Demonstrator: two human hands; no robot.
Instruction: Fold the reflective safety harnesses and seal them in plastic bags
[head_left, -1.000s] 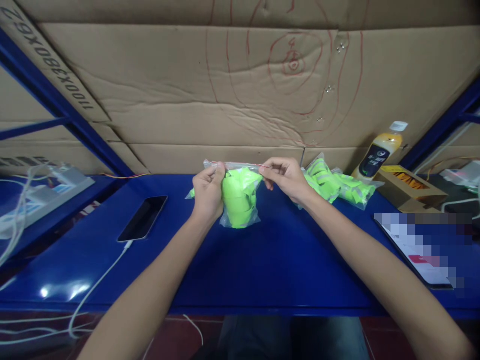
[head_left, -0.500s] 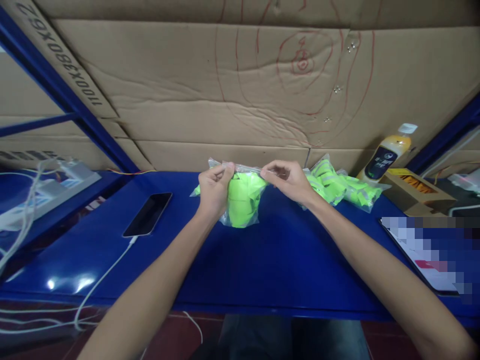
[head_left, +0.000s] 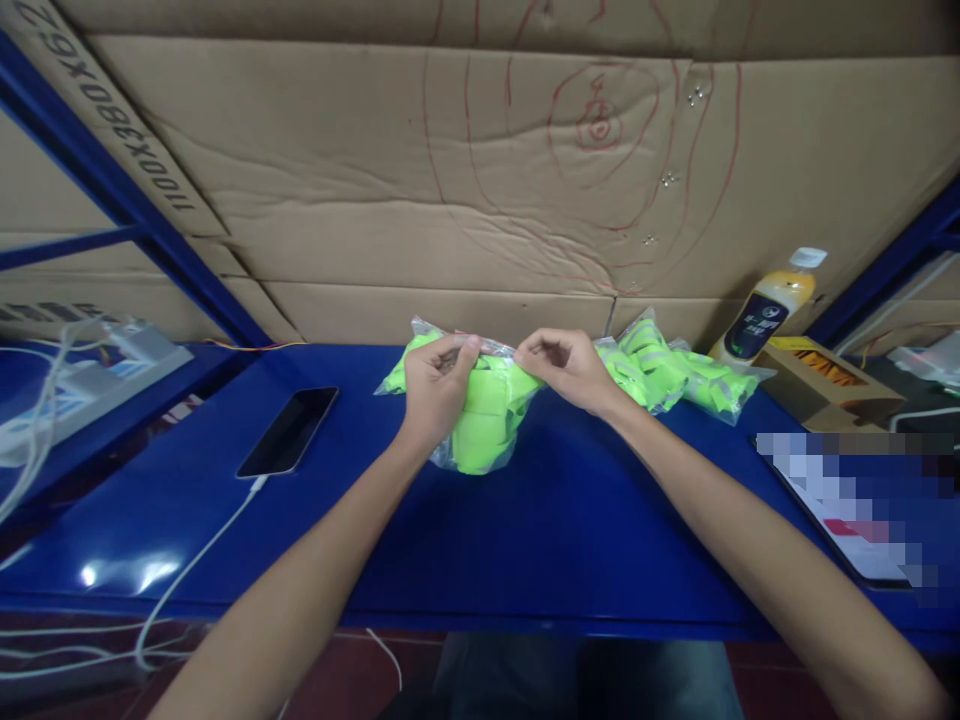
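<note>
Clear plastic bag of neon-green fabric: left hand and right hand both pinch its top edge, more green-filled clear bags sit just past the right fingers.

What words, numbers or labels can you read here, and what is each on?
"1100X380X62": rotated black print, left cardboard strip; last digit at the picture's edge.
"4": red handwriting, back cardboard; nearby red marks unclear.
Bottle label: too blurred.
Screen, right: mostly pixelated, unreadable.
Lower-left cardboard print: unreadable.
White lettering left of the phone: unreadable.
Held bag: no readable text.
</note>
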